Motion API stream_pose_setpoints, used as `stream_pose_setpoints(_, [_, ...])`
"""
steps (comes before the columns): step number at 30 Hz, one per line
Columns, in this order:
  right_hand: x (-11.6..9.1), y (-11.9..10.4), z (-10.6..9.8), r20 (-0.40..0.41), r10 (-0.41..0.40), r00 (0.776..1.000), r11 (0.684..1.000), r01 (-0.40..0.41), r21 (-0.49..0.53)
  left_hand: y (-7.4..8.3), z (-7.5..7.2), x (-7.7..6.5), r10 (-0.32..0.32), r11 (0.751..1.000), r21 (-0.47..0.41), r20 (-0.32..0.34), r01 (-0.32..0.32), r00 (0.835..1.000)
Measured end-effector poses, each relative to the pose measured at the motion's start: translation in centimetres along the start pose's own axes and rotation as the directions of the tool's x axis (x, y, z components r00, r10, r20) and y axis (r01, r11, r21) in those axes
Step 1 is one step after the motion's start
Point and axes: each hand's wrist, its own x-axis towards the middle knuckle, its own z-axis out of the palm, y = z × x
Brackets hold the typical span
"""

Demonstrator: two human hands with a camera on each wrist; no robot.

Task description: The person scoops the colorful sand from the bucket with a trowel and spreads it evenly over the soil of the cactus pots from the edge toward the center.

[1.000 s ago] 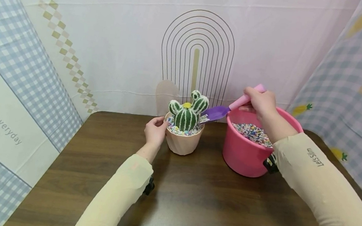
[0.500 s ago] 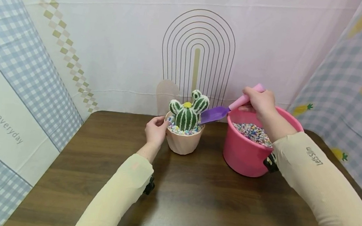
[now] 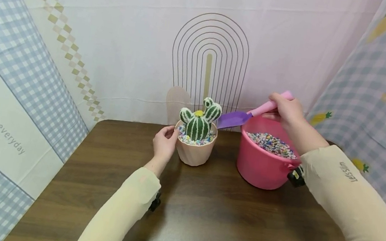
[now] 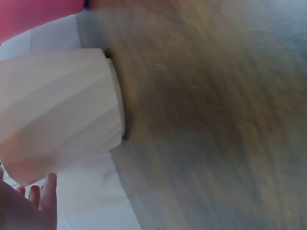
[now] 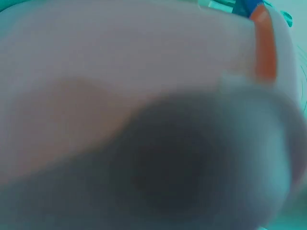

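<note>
In the head view my left hand (image 3: 165,143) holds the left rim of a peach flowerpot (image 3: 194,154) between thumb and fingers. A green-and-white knitted-looking cactus (image 3: 197,128) stands upright in the pot among multicoloured pebbles. My right hand (image 3: 287,111) grips the pink handle of a small shovel (image 3: 233,119). Its purple blade tilts down towards the pot's right rim, beside the cactus; I cannot tell whether it touches the rim. In the left wrist view the fluted pot (image 4: 62,110) shows close to the left fingers (image 4: 48,191). The right wrist view is blurred and mostly blocked.
A pink bucket (image 3: 262,171) partly filled with multicoloured pebbles (image 3: 271,144) stands right of the pot, under my right hand. Both stand on a dark wooden table (image 3: 197,215). A printed cloth (image 3: 133,51) hangs right behind the table's far edge.
The shovel and my right hand have shifted slightly right, away from the cactus. Pebbles seen at the blade's tip a second ago are no longer on it. My left hand stays at the pot.
</note>
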Motion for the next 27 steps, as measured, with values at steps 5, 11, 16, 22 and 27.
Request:
stream_pose_setpoints(5, [-0.2,-0.3,-1.5,0.013,0.005,1.000,0.999,-0.006,0.039,0.1,-0.7,-0.7,0.055,0.998,0.011,-0.004,-0.055,0.998])
stream_pose_setpoints(11, [-0.1,-0.7,-3.6,-0.008,0.023,1.000,0.979,-0.021,0.205,1.1,-1.1,-2.0,0.152,0.988,-0.020,-0.017,-0.153,0.988])
stream_pose_setpoints(16, [-0.1,-1.0,-5.5,-0.073,0.062,0.995,0.966,-0.041,0.256,2.1,-0.7,-3.2,0.210,0.974,-0.093,0.041,-0.206,0.977])
stream_pose_setpoints(22, [-0.3,-1.2,-7.7,-0.109,0.067,0.992,0.955,-0.032,0.295,3.6,-0.1,-4.0,0.336,0.935,-0.103,-0.049,-0.339,0.941])
stream_pose_setpoints(27, [-0.4,-1.4,-9.4,-0.115,0.058,0.992,0.951,-0.019,0.309,4.8,1.0,-4.6,0.405,0.908,-0.120,0.006,-0.402,0.914])
